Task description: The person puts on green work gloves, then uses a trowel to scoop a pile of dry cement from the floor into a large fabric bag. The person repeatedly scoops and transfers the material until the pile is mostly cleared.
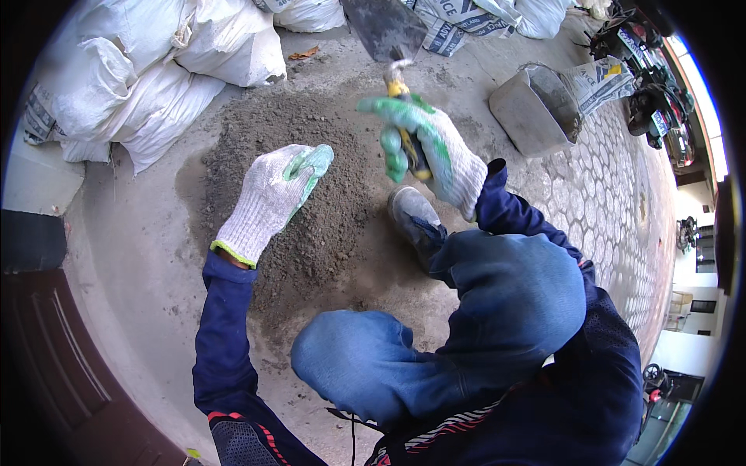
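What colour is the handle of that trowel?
The trowel handle is yellow and black, seen best in the head view.

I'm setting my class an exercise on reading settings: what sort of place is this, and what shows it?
Probably an outdoor yard or driveway doubling as a small building site: a heap of grey, gritty material lying loose, filled white sacks piled nearby, and hexagonal paving at the right.

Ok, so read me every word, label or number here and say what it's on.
I won't copy wording out, but print shows here:
Sack right of the trowel: large, partly legible lettering.
Sack beside the gray tub: bold, partly legible lettering near a yellow patch.
Sack at far left: print too blurred to read.
White plate on a motorcycle: too small to read reliably.
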Action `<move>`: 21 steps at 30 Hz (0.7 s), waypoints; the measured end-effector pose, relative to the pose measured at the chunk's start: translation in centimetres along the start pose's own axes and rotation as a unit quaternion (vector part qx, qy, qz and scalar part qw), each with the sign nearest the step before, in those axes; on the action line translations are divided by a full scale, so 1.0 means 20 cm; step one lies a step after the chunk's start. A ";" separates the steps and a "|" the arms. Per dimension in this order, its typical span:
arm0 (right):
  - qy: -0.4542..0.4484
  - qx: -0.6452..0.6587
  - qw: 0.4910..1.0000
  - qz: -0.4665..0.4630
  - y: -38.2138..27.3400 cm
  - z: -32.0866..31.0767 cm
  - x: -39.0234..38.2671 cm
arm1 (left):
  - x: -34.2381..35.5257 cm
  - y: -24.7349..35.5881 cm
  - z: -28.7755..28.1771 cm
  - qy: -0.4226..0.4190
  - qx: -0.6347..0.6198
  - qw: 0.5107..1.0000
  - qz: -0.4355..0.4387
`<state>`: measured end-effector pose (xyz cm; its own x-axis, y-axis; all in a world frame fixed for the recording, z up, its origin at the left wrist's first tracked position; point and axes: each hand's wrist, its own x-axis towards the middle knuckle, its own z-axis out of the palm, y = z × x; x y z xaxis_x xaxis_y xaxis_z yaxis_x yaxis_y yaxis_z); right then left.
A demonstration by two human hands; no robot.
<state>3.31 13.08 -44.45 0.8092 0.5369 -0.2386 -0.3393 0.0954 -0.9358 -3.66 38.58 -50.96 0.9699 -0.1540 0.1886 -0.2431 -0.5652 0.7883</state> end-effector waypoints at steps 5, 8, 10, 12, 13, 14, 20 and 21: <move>0.101 -0.045 0.993 0.046 0.14 -0.19 0.32 | -0.10 0.06 -0.04 -0.035 0.194 0.974 0.111; 0.126 -0.175 0.968 0.125 0.29 -0.36 0.54 | -0.21 0.07 -0.11 -0.075 0.251 0.957 0.125; 0.089 -0.276 0.949 0.122 0.37 -0.50 0.66 | -0.30 0.08 -0.18 -0.061 0.234 0.967 0.083; 0.084 -0.314 0.937 0.132 0.46 -0.61 0.78 | -0.36 0.07 -0.22 -0.069 0.250 0.966 0.012; 0.085 -0.301 0.940 0.138 0.49 -0.65 0.84 | -0.38 0.06 -0.23 -0.060 0.218 0.974 -0.029; 0.086 -0.290 0.942 0.146 0.52 -0.69 0.90 | -0.40 0.05 -0.23 -0.058 0.197 0.976 -0.076; 0.062 -0.370 0.919 0.124 0.55 -0.87 1.31 | -0.44 -0.02 -0.18 -0.063 0.239 0.964 -0.099; 0.051 -0.394 0.909 0.125 0.54 -0.90 1.37 | -0.45 -0.02 -0.19 -0.047 0.221 0.965 -0.137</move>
<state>30.52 13.78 -65.74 0.8074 0.3755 -0.4550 -0.1019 -0.6709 -0.7345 -12.26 43.23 -50.75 0.9981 -0.0103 -0.0609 0.0196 -0.8819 0.4710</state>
